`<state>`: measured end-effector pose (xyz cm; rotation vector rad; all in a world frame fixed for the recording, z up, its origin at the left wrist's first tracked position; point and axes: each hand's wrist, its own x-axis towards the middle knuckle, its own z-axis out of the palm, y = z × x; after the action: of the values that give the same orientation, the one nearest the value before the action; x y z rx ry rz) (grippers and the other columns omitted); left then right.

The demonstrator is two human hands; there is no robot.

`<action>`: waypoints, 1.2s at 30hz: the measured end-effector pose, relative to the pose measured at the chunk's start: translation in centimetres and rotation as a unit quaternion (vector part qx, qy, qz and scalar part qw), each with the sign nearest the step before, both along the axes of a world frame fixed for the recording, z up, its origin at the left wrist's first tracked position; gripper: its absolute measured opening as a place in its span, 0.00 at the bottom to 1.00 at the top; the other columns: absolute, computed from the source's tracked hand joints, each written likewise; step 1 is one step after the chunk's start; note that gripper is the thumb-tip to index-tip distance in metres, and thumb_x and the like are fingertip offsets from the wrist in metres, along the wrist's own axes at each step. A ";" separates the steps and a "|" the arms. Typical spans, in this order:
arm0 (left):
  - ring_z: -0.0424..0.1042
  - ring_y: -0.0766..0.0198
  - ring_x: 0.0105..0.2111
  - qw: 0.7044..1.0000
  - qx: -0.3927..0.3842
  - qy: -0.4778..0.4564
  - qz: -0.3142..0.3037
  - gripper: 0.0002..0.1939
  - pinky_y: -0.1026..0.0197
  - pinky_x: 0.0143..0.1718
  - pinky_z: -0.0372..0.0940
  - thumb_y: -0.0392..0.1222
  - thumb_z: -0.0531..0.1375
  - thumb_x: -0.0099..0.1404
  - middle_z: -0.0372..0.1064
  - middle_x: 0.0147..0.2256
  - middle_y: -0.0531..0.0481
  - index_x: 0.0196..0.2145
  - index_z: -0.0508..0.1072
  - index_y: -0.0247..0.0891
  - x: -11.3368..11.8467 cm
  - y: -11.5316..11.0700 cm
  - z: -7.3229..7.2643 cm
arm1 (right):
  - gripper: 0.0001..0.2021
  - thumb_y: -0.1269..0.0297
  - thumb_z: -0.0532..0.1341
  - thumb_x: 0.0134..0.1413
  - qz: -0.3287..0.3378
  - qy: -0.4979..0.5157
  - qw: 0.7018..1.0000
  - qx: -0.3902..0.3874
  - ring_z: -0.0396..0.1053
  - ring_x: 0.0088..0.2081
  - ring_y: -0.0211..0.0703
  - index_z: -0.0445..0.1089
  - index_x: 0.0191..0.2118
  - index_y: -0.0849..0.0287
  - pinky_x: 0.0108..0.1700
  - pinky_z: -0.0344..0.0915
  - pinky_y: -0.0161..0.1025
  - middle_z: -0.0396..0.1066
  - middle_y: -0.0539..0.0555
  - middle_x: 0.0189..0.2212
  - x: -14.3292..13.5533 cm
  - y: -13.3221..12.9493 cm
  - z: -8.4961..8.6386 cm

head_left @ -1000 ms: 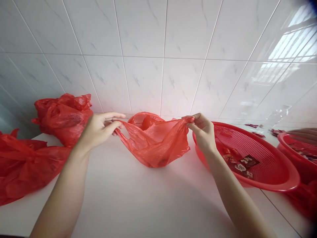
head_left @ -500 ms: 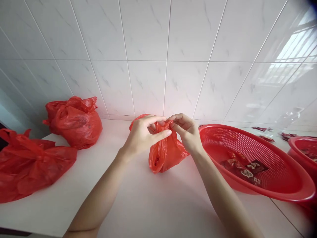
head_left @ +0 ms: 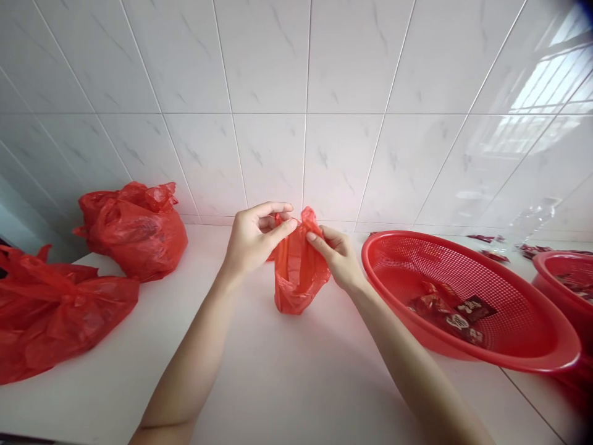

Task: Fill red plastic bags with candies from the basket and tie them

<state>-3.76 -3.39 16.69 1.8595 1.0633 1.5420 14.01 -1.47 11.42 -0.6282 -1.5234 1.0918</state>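
A small red plastic bag hangs between my two hands above the white counter, its mouth partly spread. My left hand pinches the bag's left handle between thumb and fingers. On the other side my right hand grips the right handle, its thumb pressed on the film and a tip of plastic sticking up above. Whatever lies inside the bag cannot be made out. Behind my left hand a little more red plastic shows, mostly hidden.
Two filled red bags, one by the wall and one nearer, stand at left. At right a red perforated basket holds several small packets. Beyond it are a second red basket, a clear bottle and scattered packets.
My hands have moved apart, drawing the bag's handles away from each other, so its mouth now faces me more openly. The view has shifted slightly.
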 end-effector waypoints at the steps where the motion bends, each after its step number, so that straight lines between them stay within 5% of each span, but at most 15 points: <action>1: 0.75 0.59 0.37 1.000 -0.009 0.022 -0.011 0.16 0.59 0.39 0.71 0.47 0.66 0.60 0.76 0.38 0.46 0.44 0.78 0.37 -0.6 -0.1 0.2 | 0.14 0.50 0.61 0.60 0.019 0.040 0.999 -0.029 0.72 0.40 0.44 0.74 0.38 0.56 0.45 0.68 0.40 0.75 0.52 0.37 -0.1 0.3 -0.2; 6: 0.73 0.61 0.36 0.967 -0.036 0.184 -0.173 0.11 0.59 0.36 0.69 0.41 0.66 0.60 0.75 0.35 0.48 0.43 0.80 0.43 -3.7 -1.2 1.4 | 0.17 0.49 0.59 0.60 0.115 0.146 0.975 -0.121 0.70 0.31 0.40 0.74 0.32 0.58 0.41 0.68 0.38 0.74 0.52 0.29 -0.2 1.2 -0.5; 9: 0.73 0.61 0.36 0.953 -0.030 0.194 -0.230 0.12 0.59 0.35 0.70 0.39 0.67 0.60 0.75 0.35 0.49 0.43 0.79 0.45 -4.7 -1.4 1.6 | 0.19 0.49 0.60 0.60 0.111 0.122 0.976 -0.145 0.55 0.18 0.32 0.68 0.25 0.58 0.28 0.63 0.35 0.65 0.47 0.18 -0.5 1.0 -0.6; 12: 0.74 0.60 0.37 0.964 -0.028 0.169 -0.205 0.14 0.60 0.35 0.70 0.41 0.68 0.59 0.75 0.36 0.48 0.43 0.79 0.44 -4.6 -1.3 1.6 | 0.15 0.51 0.61 0.59 0.076 0.059 0.984 -0.149 0.46 0.15 0.29 0.65 0.29 0.57 0.20 0.50 0.32 0.61 0.44 0.16 -0.9 0.1 -0.7; 16: 0.74 0.60 0.38 0.971 -0.030 0.154 -0.178 0.14 0.59 0.38 0.71 0.41 0.68 0.57 0.75 0.40 0.47 0.43 0.79 0.42 -3.2 -1.0 1.2 | 0.07 0.58 0.61 0.58 0.080 -0.060 0.989 -0.113 0.51 0.18 0.31 0.67 0.37 0.55 0.20 0.46 0.31 0.56 0.42 0.17 -1.5 -1.3 -0.4; 21: 0.75 0.60 0.34 0.990 -0.066 0.121 -0.041 0.12 0.62 0.28 0.69 0.37 0.61 0.58 0.76 0.41 0.47 0.41 0.79 0.40 -1.4 0.1 -0.1 | 0.09 0.65 0.54 0.57 0.140 -0.084 0.980 -0.115 0.48 0.19 0.31 0.61 0.26 0.57 0.22 0.46 0.33 0.54 0.44 0.18 -1.4 -2.4 0.5; 27: 0.76 0.58 0.39 0.989 -0.035 0.123 0.071 0.13 0.59 0.37 0.71 0.32 0.58 0.53 0.77 0.41 0.48 0.35 0.78 0.39 -0.5 0.6 -0.8 | 0.15 0.59 0.62 0.55 0.146 -0.125 0.976 -0.106 0.47 0.20 0.31 0.58 0.24 0.57 0.23 0.44 0.35 0.53 0.43 0.18 -1.2 -2.6 0.7; 32: 0.77 0.55 0.40 0.992 -0.076 0.098 -0.010 0.14 0.60 0.30 0.71 0.40 0.62 0.59 0.77 0.43 0.45 0.44 0.77 0.40 -0.3 -0.3 -0.2 | 0.21 0.47 0.61 0.59 0.150 -0.119 0.975 -0.112 0.50 0.18 0.31 0.61 0.23 0.57 0.22 0.46 0.34 0.58 0.44 0.17 -1.3 -2.0 0.1; 36: 0.76 0.54 0.46 0.986 -0.065 0.138 -0.064 0.18 0.55 0.45 0.73 0.47 0.66 0.60 0.76 0.47 0.45 0.47 0.78 0.41 -1.4 -0.5 0.4 | 0.24 0.47 0.59 0.60 0.152 -0.067 0.974 -0.157 0.49 0.16 0.29 0.63 0.21 0.59 0.21 0.51 0.34 0.64 0.47 0.16 -0.7 -1.1 0.3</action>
<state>-5.21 -3.92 17.06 2.0460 1.1117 1.1372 13.32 -2.59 11.72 -0.7098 -1.6103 1.5724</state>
